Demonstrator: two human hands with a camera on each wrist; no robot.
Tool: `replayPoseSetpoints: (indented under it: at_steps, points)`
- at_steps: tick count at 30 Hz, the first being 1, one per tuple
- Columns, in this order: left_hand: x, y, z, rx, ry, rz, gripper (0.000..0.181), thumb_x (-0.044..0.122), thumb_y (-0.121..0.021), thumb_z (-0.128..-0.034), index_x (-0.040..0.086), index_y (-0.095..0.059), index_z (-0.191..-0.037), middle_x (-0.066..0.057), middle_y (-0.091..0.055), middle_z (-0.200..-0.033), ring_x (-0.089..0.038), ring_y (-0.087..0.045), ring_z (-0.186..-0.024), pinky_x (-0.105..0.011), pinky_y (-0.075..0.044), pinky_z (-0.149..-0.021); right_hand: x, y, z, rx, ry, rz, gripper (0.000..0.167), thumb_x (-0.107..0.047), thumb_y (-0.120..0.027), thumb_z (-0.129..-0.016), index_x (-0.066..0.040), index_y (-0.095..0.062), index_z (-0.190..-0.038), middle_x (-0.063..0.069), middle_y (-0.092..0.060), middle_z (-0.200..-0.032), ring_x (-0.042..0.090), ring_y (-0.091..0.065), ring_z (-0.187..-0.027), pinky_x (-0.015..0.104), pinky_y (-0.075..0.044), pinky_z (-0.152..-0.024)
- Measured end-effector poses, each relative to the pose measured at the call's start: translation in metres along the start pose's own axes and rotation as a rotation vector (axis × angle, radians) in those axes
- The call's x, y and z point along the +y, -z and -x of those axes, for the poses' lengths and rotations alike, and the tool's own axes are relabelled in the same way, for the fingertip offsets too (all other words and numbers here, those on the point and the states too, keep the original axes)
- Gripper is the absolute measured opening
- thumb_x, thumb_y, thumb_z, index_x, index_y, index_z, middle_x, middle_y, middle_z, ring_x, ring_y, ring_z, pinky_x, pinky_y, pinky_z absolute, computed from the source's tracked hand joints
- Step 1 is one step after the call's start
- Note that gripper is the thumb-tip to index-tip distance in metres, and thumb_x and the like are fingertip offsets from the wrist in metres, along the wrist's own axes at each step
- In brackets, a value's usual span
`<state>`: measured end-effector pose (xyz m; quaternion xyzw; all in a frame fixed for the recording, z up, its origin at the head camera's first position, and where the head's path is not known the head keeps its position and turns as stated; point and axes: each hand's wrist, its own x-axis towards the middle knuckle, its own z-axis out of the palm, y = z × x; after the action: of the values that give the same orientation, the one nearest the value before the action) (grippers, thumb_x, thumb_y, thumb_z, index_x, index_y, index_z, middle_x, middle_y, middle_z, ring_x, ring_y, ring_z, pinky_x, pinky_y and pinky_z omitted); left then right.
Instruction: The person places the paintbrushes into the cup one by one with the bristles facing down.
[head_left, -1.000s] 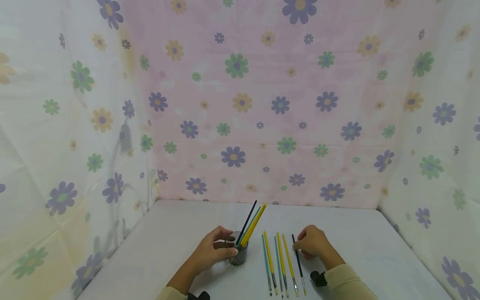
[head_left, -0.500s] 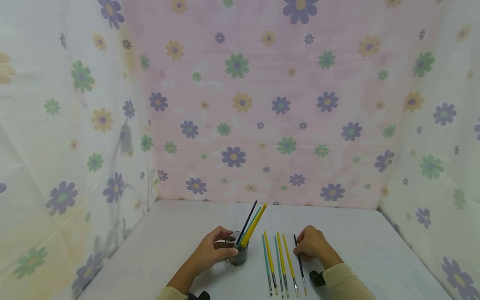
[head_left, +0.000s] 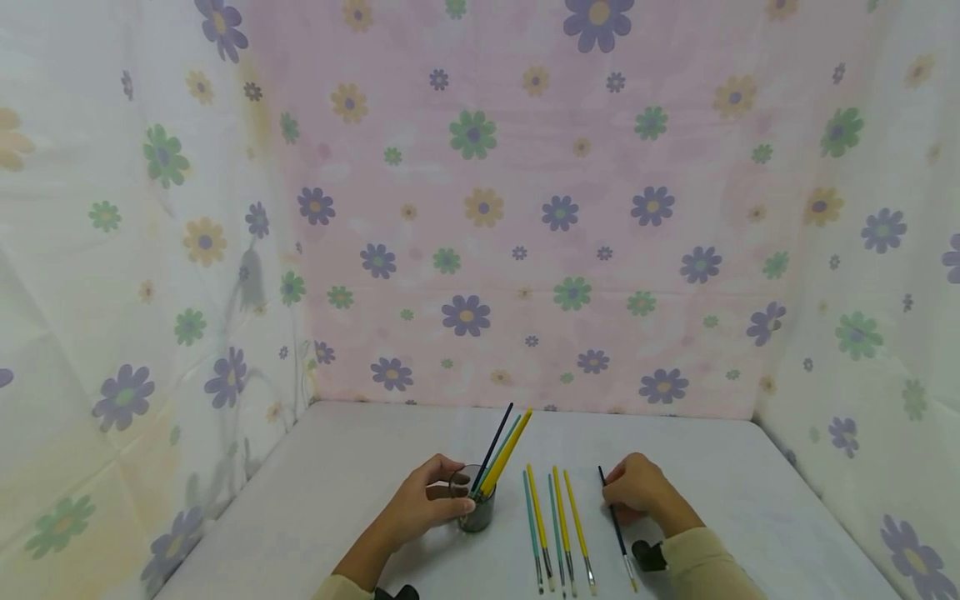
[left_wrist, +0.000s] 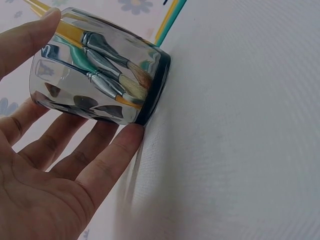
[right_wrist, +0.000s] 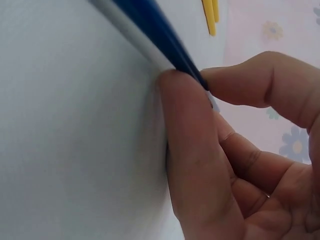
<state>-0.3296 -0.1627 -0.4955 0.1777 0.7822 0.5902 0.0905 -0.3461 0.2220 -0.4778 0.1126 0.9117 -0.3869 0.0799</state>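
Observation:
A clear glass [head_left: 477, 514] stands on the table with several brushes [head_left: 507, 451] leaning in it, bristles down, as the left wrist view shows through the glass [left_wrist: 70, 95]. My left hand [head_left: 422, 502] grips this glass, thumb on the near side and fingers round the other. To the right, my right hand [head_left: 643, 490] pinches a dark blue brush [head_left: 618, 527] near its handle end; its bristle end points toward me. In the right wrist view, thumb and finger of the right hand [right_wrist: 235, 135] meet at the blue handle [right_wrist: 165, 35].
Between the hands, several teal and yellow brushes [head_left: 561, 533] lie side by side on the white table [head_left: 390, 433], bristle ends toward me. Flowered cloth [head_left: 480, 233] hangs behind the table and along both sides.
My right hand has moved right with the dark blue brush, widening the gap to the yellow brush beside it. The left hand and the glass have stayed in place.

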Motion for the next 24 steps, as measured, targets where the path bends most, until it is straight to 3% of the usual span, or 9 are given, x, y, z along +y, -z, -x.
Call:
replayPoseSetpoints:
  at_steps: [9,16,24]
  points:
    - [0.0,0.0,0.0,-0.001,0.004,0.006,0.064,0.033,-0.084,-0.088,0.008,-0.053,-0.138,-0.017,-0.061,-0.14,-0.03,-0.066,-0.123,-0.051,-0.056,-0.101,0.008,0.006,-0.005,-0.031,-0.013,-0.105,0.029,-0.011,-0.077,-0.085,0.002,-0.068,-0.109,0.014,-0.066,-0.094,0.025,-0.066,-0.076,0.034,-0.06,-0.06]
    - [-0.001,0.0,0.0,0.008,0.007,-0.002,0.064,0.033,-0.084,-0.0877,0.009,-0.054,-0.138,-0.016,-0.062,-0.139,-0.028,-0.066,-0.12,-0.051,-0.056,-0.101,0.007,0.014,-0.001,-0.059,0.047,-0.239,0.036,-0.01,-0.072,-0.088,0.005,-0.069,-0.12,0.013,-0.072,-0.099,0.025,-0.067,-0.082,0.038,-0.062,-0.066]
    - [-0.001,-0.001,0.0,0.009,0.007,0.001,0.063,0.032,-0.084,-0.0882,0.008,-0.054,-0.138,-0.016,-0.062,-0.139,-0.029,-0.066,-0.12,-0.05,-0.057,-0.101,-0.005,0.027,0.006,-0.075,0.132,-0.407,0.037,-0.008,-0.066,-0.093,0.008,-0.063,-0.126,0.021,-0.07,-0.114,0.03,-0.07,-0.097,0.044,-0.064,-0.076]
